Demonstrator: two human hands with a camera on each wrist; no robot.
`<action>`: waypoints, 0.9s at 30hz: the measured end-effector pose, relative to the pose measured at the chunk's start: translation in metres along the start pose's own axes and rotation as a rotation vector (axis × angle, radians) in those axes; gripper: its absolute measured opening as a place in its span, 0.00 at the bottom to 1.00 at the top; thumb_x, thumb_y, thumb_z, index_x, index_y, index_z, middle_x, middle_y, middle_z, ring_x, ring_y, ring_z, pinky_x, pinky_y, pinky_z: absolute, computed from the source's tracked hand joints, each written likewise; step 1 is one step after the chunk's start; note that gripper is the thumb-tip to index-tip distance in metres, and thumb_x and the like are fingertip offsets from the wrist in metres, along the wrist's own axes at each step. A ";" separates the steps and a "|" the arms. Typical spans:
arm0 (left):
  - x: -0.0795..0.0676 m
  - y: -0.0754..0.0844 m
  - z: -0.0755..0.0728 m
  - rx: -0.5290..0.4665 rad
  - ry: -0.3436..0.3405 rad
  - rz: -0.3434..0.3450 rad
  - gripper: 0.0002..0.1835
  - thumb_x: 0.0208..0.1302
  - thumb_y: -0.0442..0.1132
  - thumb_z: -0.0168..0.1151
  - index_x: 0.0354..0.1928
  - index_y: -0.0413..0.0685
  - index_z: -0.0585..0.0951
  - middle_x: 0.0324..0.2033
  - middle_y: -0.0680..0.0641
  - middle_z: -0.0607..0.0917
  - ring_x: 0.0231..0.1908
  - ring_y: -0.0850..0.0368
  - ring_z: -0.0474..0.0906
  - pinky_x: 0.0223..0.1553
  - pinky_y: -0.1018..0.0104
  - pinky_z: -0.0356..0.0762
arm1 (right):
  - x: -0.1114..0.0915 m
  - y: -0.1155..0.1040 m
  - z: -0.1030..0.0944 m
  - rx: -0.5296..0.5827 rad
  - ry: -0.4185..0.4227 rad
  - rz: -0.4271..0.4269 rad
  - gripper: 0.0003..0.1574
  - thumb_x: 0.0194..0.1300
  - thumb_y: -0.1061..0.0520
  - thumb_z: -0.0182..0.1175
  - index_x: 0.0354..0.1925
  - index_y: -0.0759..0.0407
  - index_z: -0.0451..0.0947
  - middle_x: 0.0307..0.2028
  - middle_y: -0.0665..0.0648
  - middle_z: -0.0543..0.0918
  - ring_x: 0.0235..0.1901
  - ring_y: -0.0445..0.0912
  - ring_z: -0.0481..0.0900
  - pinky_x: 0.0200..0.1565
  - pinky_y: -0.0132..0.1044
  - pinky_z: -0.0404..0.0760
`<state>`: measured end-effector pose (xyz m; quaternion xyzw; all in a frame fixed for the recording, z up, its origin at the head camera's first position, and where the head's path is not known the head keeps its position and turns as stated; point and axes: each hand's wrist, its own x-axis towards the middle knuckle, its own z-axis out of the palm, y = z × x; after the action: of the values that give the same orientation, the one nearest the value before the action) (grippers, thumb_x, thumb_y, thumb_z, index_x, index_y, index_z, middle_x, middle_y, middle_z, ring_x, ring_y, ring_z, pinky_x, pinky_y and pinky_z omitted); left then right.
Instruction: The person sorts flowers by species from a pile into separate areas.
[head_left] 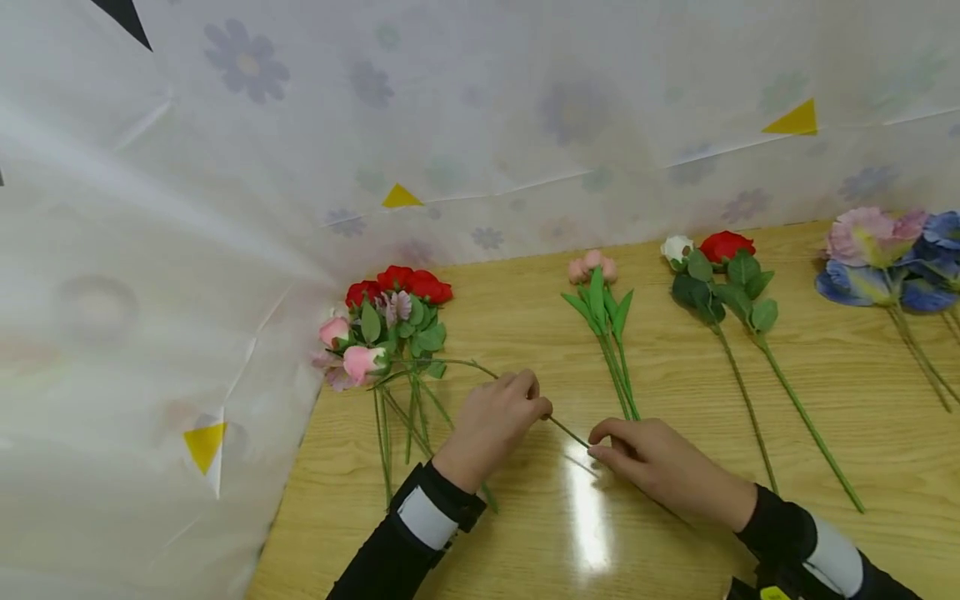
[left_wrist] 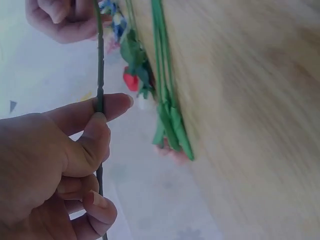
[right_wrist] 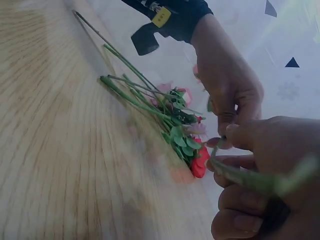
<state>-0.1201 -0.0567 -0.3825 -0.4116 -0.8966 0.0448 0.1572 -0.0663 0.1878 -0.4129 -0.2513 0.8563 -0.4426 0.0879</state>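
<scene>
A long thin green flower stem (head_left: 568,430) stretches between both hands above the table. My left hand (head_left: 497,427) pinches it between thumb and index finger, as the left wrist view shows up close. Farther along the same stem, my right hand (head_left: 663,468) holds it with thumb and fingertips; in the right wrist view the stem (right_wrist: 240,178) passes blurred across the fingers. Toward the left, the stem arches over a bunch of flowers with red roses (head_left: 429,287), pink roses (head_left: 363,364) and green leaves. Which bloom it carries is hidden among them.
Pink tulips (head_left: 594,268) lie beyond the hands. Farther right are a white rose (head_left: 677,247), a red rose (head_left: 726,246) and large pink and blue blooms (head_left: 855,283). A flower-patterned sheet (head_left: 525,108) rises behind and left of the wooden table (head_left: 525,550).
</scene>
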 end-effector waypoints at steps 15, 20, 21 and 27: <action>0.026 0.009 -0.007 -0.105 0.171 0.086 0.16 0.69 0.37 0.63 0.56 0.60 0.81 0.46 0.52 0.78 0.32 0.65 0.74 0.22 0.76 0.67 | -0.004 0.008 0.004 0.051 0.130 -0.009 0.09 0.77 0.59 0.51 0.37 0.56 0.76 0.20 0.41 0.67 0.17 0.30 0.61 0.21 0.29 0.65; 0.019 0.000 -0.001 -0.139 0.216 0.011 0.19 0.69 0.43 0.64 0.59 0.55 0.75 0.48 0.48 0.76 0.27 0.65 0.70 0.21 0.77 0.64 | -0.016 0.014 -0.011 0.116 0.190 0.057 0.09 0.77 0.60 0.50 0.38 0.59 0.75 0.21 0.45 0.66 0.16 0.34 0.60 0.20 0.32 0.63; 0.015 -0.003 0.002 -0.143 0.206 -0.007 0.19 0.68 0.43 0.65 0.59 0.55 0.75 0.48 0.48 0.77 0.27 0.65 0.71 0.21 0.77 0.65 | -0.020 0.016 -0.015 0.128 0.197 0.072 0.09 0.77 0.60 0.50 0.38 0.59 0.75 0.21 0.45 0.66 0.16 0.36 0.60 0.20 0.33 0.63; -0.010 -0.019 0.022 -0.186 0.117 -0.154 0.18 0.66 0.42 0.67 0.57 0.54 0.79 0.45 0.48 0.79 0.28 0.62 0.76 0.19 0.75 0.65 | -0.041 0.028 -0.037 0.165 0.232 0.140 0.11 0.79 0.59 0.48 0.39 0.63 0.73 0.20 0.50 0.64 0.16 0.44 0.61 0.20 0.36 0.62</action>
<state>-0.1349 -0.0762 -0.4020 -0.3561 -0.9151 -0.0749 0.1735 -0.0549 0.2487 -0.4162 -0.1303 0.8369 -0.5302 0.0395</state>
